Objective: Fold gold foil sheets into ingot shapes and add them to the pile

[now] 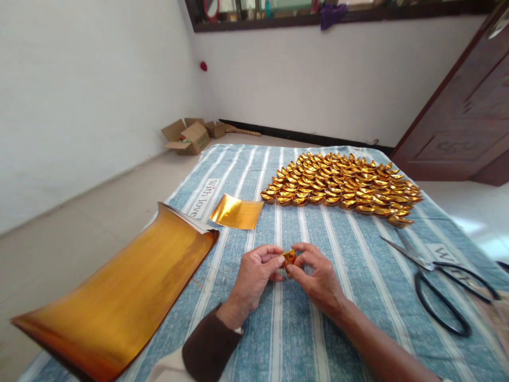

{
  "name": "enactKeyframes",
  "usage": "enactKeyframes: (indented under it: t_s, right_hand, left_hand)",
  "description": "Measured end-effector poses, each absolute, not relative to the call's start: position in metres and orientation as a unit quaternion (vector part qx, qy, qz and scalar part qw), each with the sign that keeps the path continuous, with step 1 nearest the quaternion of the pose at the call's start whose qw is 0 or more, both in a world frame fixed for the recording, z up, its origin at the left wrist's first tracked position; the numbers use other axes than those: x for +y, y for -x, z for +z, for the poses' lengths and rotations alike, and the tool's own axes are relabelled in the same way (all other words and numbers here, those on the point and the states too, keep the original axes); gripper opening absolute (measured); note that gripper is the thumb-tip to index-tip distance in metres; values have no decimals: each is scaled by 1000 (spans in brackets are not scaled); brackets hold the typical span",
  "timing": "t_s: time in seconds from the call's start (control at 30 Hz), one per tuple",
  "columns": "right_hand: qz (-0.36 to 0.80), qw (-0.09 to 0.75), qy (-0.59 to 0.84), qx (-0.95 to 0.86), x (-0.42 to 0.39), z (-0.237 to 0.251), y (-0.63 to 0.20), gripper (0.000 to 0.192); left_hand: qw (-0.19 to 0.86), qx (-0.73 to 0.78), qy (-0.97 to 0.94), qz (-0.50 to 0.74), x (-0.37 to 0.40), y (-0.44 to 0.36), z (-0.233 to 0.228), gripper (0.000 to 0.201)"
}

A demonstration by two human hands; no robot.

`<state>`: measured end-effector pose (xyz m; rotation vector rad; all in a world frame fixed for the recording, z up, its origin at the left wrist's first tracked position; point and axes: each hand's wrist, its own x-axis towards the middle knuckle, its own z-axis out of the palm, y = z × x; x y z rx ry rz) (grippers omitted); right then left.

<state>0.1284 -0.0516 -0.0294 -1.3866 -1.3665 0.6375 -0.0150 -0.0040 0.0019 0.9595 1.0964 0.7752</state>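
Observation:
My left hand (256, 273) and my right hand (314, 273) meet above the blue striped cloth (350, 297), both pinching one small folded piece of gold foil (289, 257) between fingertips. A loose square gold foil sheet (237, 212) lies flat just beyond my left hand. Farther back, rows of several finished folded gold ingots (342, 188) cover the cloth. A long stack of gold foil sheets (119, 297) stretches along the left edge, its near end hanging past the table.
Large black-handled scissors (441, 284) lie shut on the cloth at the right. Open cardboard boxes (191, 137) sit on the floor by the far wall. A dark wooden door (465, 122) stands at the right.

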Motion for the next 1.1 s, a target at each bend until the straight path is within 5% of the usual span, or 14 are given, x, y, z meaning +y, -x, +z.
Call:
enactKeyframes:
  t_s: [1.1]
  right_hand:
    - [263, 488, 545, -629, -49, -36, -137, 17]
  left_hand:
    - [679, 480, -447, 331, -5, 16, 0, 26]
